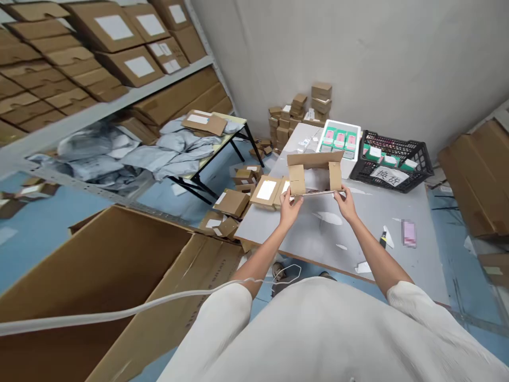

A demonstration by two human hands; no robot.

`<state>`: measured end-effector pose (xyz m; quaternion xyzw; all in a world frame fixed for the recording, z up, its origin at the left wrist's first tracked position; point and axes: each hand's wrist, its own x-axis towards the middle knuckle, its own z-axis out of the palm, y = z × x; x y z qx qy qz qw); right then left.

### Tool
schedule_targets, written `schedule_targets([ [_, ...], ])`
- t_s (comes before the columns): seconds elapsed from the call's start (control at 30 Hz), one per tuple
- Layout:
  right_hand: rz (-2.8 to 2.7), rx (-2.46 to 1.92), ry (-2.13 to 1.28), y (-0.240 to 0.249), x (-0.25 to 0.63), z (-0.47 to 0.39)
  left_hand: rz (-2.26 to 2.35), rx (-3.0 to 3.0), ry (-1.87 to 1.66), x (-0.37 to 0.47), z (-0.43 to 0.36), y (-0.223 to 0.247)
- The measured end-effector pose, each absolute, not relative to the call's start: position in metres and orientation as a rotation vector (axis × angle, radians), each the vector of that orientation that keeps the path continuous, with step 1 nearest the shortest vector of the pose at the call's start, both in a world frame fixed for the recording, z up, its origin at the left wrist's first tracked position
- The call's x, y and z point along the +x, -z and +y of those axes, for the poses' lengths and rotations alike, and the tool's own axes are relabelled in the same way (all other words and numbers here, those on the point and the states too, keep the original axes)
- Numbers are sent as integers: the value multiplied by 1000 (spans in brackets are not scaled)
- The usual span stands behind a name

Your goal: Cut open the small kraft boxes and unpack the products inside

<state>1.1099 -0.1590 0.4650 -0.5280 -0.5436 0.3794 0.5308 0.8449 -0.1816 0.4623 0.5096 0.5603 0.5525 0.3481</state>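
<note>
Both hands hold up a small open cardboard box (296, 179) above the grey table (374, 212). Its flaps stand out, and a pale interior shows between them. My left hand (289, 207) grips the lower left corner, thumb in front. At the lower right corner, my right hand (345, 203) is closed on the same box. Just left of the box, flat cartons with white labels (264, 190) lie on the table. Behind it stand a white bin (345, 165) of green-and-pink packs and a black crate (392, 162) with a paper sign.
A yellow-handled cutter (383, 240) and a pink item (408, 233) lie at the table's right. A large open carton (159, 292) stands at lower left, crossed by a white cable (119, 314). Small boxes (231, 202) are piled beside the table. Shelves hold many cartons.
</note>
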Motion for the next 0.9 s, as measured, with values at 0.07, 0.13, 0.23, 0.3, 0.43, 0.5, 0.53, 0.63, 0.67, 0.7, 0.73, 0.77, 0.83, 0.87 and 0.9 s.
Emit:
schedule_targets([
  [0.07,-1342,-1236,-932,-473,1075,-148,1470,1319,-1476,811,-183,-467],
  [0.13,-1370,-1228,-955,-480,1037,-137,1490,1319,-1517,775,-185,-470],
  [0.23,-1399,-1205,-1000,-485,973,-122,1568,1294,-1569,716,-188,-472],
  [0.3,-1427,-1173,-1035,-486,929,-113,1633,1253,-1596,677,-191,-470],
  [0.43,-1507,-1111,-1089,-485,842,-98,1750,1130,-1661,603,-199,-466],
  [0.5,-1568,-1079,-1140,-483,803,-91,1810,1067,-1681,570,-204,-464],
  [0.53,-1598,-1055,-1177,-482,785,-87,1831,1044,-1686,554,-206,-462],
  [0.63,-1629,-977,-1291,-476,740,-76,1843,1026,-1671,514,-211,-455],
  [0.67,-1619,-967,-1326,-472,728,-72,1850,1025,-1655,504,-211,-451],
  [0.7,-1607,-972,-1357,-469,718,-70,1863,1018,-1636,495,-212,-447],
  [0.73,-1600,-990,-1382,-465,711,-68,1879,1006,-1613,489,-212,-442],
  [0.77,-1603,-1013,-1400,-461,707,-67,1898,991,-1590,484,-212,-437],
  [0.83,-1639,-1055,-1416,-454,705,-68,1921,970,-1544,479,-212,-428],
  [0.87,-1661,-1075,-1413,-450,707,-69,1920,970,-1519,479,-212,-424],
  [0.9,-1679,-1098,-1402,-447,712,-71,1913,975,-1494,481,-210,-420],
])
